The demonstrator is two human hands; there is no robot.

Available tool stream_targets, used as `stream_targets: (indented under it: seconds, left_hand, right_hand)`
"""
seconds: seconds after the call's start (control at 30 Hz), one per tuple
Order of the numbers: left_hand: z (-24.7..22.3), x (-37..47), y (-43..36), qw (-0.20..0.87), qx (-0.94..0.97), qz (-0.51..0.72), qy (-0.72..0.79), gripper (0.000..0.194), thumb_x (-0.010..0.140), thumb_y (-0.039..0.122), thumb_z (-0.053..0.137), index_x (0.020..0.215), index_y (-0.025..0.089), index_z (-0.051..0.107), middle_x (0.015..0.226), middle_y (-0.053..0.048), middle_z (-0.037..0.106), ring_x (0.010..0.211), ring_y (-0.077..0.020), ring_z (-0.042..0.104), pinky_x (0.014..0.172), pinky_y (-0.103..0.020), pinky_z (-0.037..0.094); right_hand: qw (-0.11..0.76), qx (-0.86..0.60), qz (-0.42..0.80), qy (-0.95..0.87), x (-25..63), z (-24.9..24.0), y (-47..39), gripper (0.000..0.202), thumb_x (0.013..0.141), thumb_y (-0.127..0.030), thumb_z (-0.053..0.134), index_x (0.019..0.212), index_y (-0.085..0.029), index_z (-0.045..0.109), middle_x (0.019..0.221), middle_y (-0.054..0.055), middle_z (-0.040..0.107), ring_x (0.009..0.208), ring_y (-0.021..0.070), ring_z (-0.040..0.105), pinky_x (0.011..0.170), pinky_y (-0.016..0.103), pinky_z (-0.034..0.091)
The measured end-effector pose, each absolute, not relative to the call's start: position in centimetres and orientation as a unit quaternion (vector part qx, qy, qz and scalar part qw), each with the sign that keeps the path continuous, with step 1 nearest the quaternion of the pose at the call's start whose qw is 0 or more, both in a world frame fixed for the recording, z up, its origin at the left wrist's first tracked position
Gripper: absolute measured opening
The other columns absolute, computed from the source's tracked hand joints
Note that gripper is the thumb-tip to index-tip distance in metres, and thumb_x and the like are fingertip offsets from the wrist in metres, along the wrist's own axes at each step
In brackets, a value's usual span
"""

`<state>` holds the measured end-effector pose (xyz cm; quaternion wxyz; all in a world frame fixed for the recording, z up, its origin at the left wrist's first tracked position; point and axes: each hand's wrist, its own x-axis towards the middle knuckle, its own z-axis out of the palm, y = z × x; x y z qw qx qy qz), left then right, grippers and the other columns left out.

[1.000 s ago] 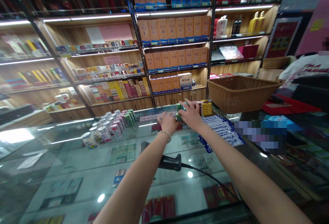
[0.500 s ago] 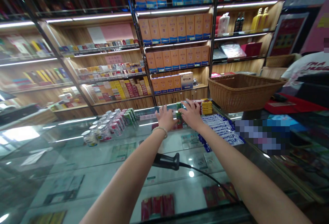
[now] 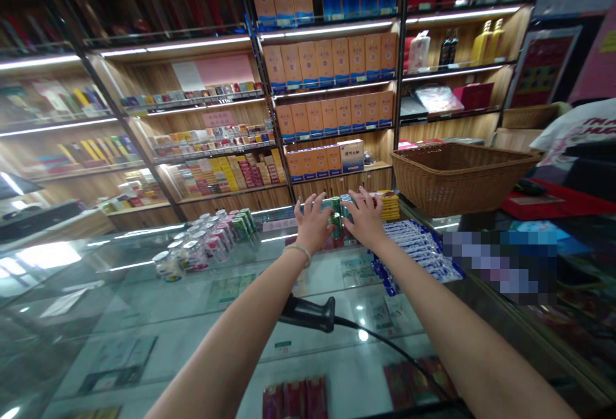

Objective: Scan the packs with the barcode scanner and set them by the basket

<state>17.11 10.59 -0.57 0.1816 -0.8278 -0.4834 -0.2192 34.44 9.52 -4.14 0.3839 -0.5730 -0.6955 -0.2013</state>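
Observation:
Both my arms reach out over the glass counter point(image 3: 144, 303) to its far edge. My left hand point(image 3: 312, 221) and my right hand point(image 3: 366, 219) press from either side on a small cluster of green and teal packs point(image 3: 335, 208) standing there. The fingers of both hands curl over the tops of the packs, hiding most of them. A bracelet sits on my left wrist.
A black barcode scanner point(image 3: 310, 314) with its cable lies under my arms. Blue packets point(image 3: 418, 249) and yellow-red packs point(image 3: 391, 204) lie to the right, small jars point(image 3: 192, 246) to the left. A wicker basket point(image 3: 457, 175) stands at right, with a person in a white shirt point(image 3: 580, 129) beyond it.
My left hand has moved right and forward onto the green packs. Both hands now close in on the cluster from either side, nearer to each other than before.

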Motion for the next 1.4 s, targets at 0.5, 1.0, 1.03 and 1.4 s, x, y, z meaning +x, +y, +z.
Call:
stream_targets:
  seconds: [0.5,1.0,1.03,1.4]
  left_hand:
    - [-1.6,19.7,13.9,0.207,-0.824,-0.214,-0.483,0.031,0.088,0.022,0.065,0.118,0.028,0.069,0.168,-0.006,0.04,0.157,-0.031,0.029,0.128,-0.061,0.015]
    - [-1.7,19.9,16.0,0.195,-0.816,-0.234,-0.492,0.034,0.089,0.021,0.061,0.121,0.028,0.071,0.168,-0.007,0.04,0.157,-0.032,0.028,0.128,-0.061,0.014]
    - [-1.8,19.9,16.1,0.194,-0.816,-0.236,-0.491,0.035,0.088,0.021,0.061,0.121,0.028,0.071,0.168,-0.007,0.04,0.157,-0.032,0.028,0.128,-0.061,0.014]
    - [-1.8,20.1,16.5,0.192,-0.815,-0.239,-0.492,0.035,0.088,0.02,0.062,0.121,0.028,0.07,0.168,-0.008,0.041,0.156,-0.0313,0.03,0.127,-0.06,0.016]
  right_hand:
    - [0.399,-0.582,-0.198,-0.681,34.2,-3.4,9.7,0.036,0.095,-0.034,0.06,0.129,-0.026,0.069,0.157,0.011,0.055,0.151,0.0361,0.036,0.12,0.066,0.018]
    - [0.398,-0.591,-0.224,-0.665,34.6,-4.2,10.4,0.043,0.094,-0.038,0.059,0.134,-0.023,0.064,0.156,0.014,0.056,0.149,0.0367,0.038,0.121,0.065,0.017]
    - [0.397,-0.592,-0.226,-0.664,34.5,-4.2,10.4,0.043,0.094,-0.038,0.059,0.134,-0.023,0.064,0.156,0.014,0.056,0.15,0.0364,0.038,0.122,0.064,0.017]
    - [0.388,-0.601,-0.226,-0.661,34.4,-4.0,10.3,0.044,0.094,-0.039,0.06,0.135,-0.023,0.064,0.157,0.015,0.054,0.151,0.0364,0.037,0.122,0.065,0.017]
